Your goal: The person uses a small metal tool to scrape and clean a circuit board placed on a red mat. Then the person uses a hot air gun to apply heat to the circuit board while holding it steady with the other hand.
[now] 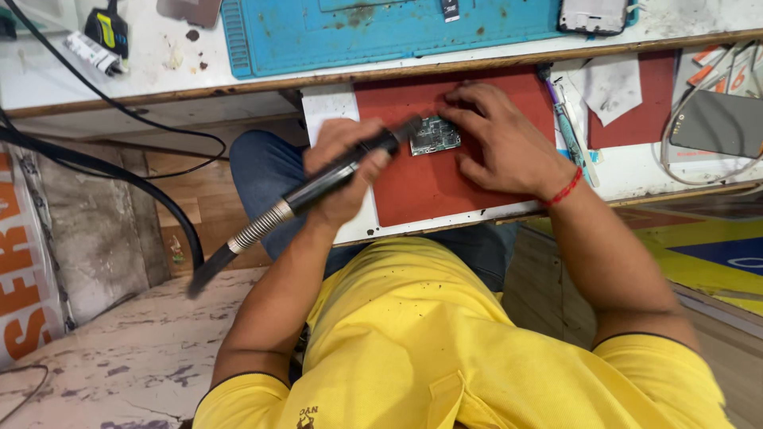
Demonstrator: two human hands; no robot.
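Note:
My left hand point(343, 171) is closed around a black hot-air handpiece point(334, 176). Its nozzle end points at a small green circuit board point(435, 135), and its sprung hose trails down to the left. The board lies on a red mat point(429, 187) on a pull-out shelf. My right hand point(501, 143), with a red thread at the wrist, rests beside the board, fingertips on its upper right edge, holding it down.
A blue work mat point(358, 32) lies on the upper bench, with a phone point(592, 14) at its right end. A grey flat device point(719, 123) with a white cable sits at right. Thin tools point(571, 131) lie beside the red mat. Black cables point(119, 171) run at left.

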